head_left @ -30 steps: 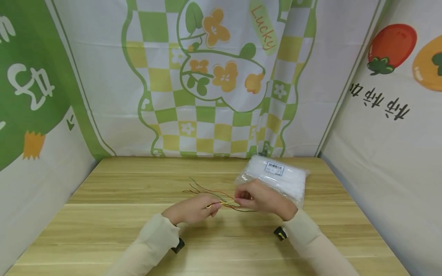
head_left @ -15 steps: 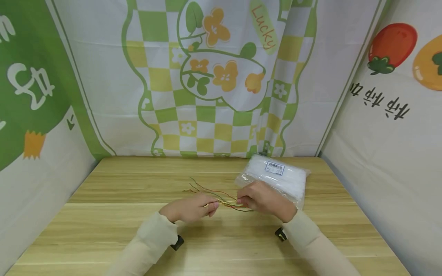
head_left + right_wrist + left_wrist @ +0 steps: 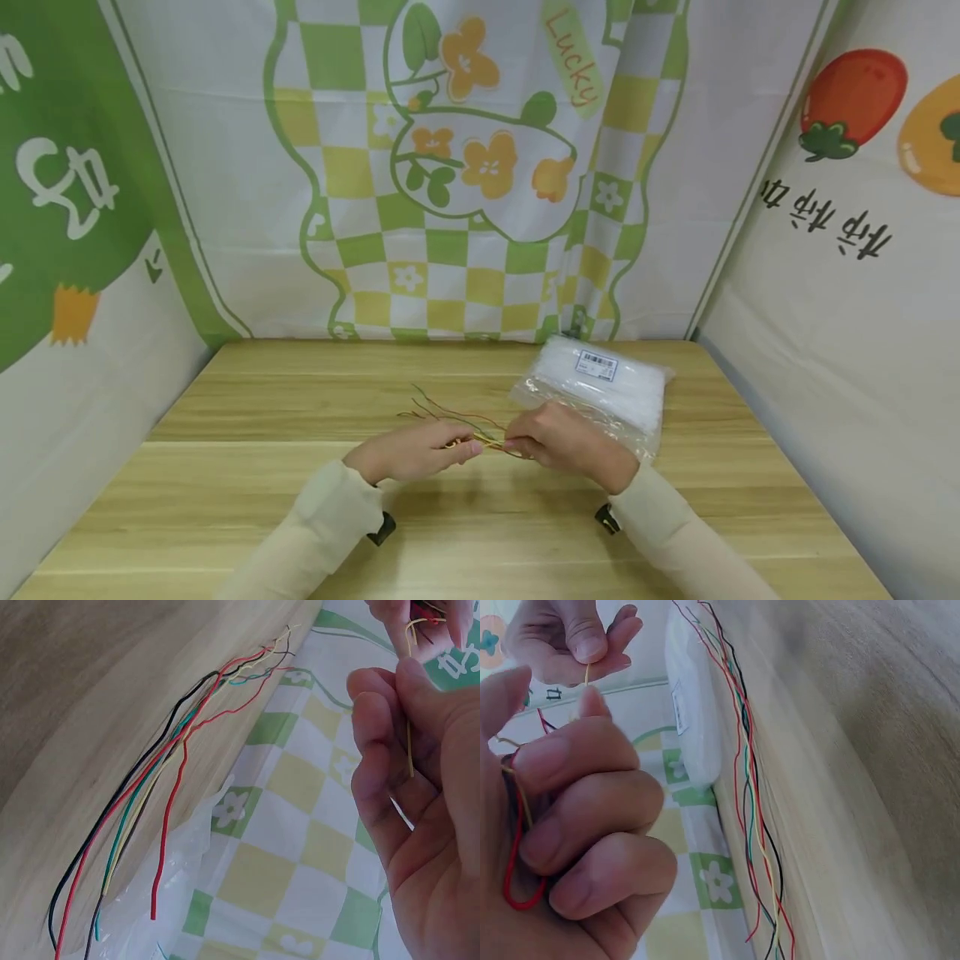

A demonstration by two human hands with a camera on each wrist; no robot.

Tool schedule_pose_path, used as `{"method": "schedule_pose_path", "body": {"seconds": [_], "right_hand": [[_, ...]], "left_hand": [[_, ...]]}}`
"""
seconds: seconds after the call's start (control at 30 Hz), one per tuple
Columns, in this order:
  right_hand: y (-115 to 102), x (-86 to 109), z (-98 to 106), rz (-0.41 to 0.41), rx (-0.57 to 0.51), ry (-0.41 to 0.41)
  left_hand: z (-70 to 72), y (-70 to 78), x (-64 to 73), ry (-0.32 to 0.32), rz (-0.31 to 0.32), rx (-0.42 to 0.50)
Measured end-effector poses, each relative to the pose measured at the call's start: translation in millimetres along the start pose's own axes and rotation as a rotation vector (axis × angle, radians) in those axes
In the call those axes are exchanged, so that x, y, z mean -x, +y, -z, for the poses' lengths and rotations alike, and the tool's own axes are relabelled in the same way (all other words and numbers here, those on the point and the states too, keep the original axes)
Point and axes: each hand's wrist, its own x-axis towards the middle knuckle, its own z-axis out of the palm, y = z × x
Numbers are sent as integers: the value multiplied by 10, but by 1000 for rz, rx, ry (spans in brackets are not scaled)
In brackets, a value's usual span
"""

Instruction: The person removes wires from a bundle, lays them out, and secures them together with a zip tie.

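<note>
My left hand (image 3: pixel 416 450) curls round a small bundle of thin wires; in the left wrist view a red wire (image 3: pixel 511 874) loops out below its fingers. From this bundle a yellow wire (image 3: pixel 409 746) runs across to my right hand (image 3: pixel 573 446), which pinches it between thumb and forefinger. Its free end hangs down past the right palm. The two hands are close together over the middle of the table, with only a short gap between the fingertips. Beyond them, loose red, black, green and yellow wires (image 3: pixel 748 772) lie lengthwise on the wood.
A clear plastic bag (image 3: pixel 600 383) with white contents and a barcode label lies at the back right, just behind the right hand. The wooden table (image 3: pixel 285 392) ends at a patterned curtain (image 3: pixel 465 275), with printed cloth on both sides.
The hands parted slightly, then came together again as my right hand moved left and a little lower. The yellow wire stays between them. Bag and loose wires have not moved.
</note>
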Motion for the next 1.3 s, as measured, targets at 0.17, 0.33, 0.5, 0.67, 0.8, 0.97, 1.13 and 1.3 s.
{"method": "schedule_pose_path", "body": {"seconds": [0.17,0.33,0.5,0.67,0.8,0.97,1.13,1.3], "right_hand": [[1,25,82,23,2,30],[148,133,198,7,60,64],[339,386,259,-143,50,50],[381,474,253,-215,-31,1],[348,470,252,-274,-107,-7],[291,450,255,-234,-47,-6],[277,430,264,-155,89,71],[300,408,214,-68,196,152]], "left_hand": [[25,-37,1,31,-82,36],[103,-151,90,60,-105,72],[185,-276,252,90,-85,50],[197,-335,267,68,-114,-32],[207,-367,298,126,-97,-78],[217,-388,331,147,-87,-85],[213,-399,304,232,-132,-232],[204,-375,301,325,-89,-396]]}}
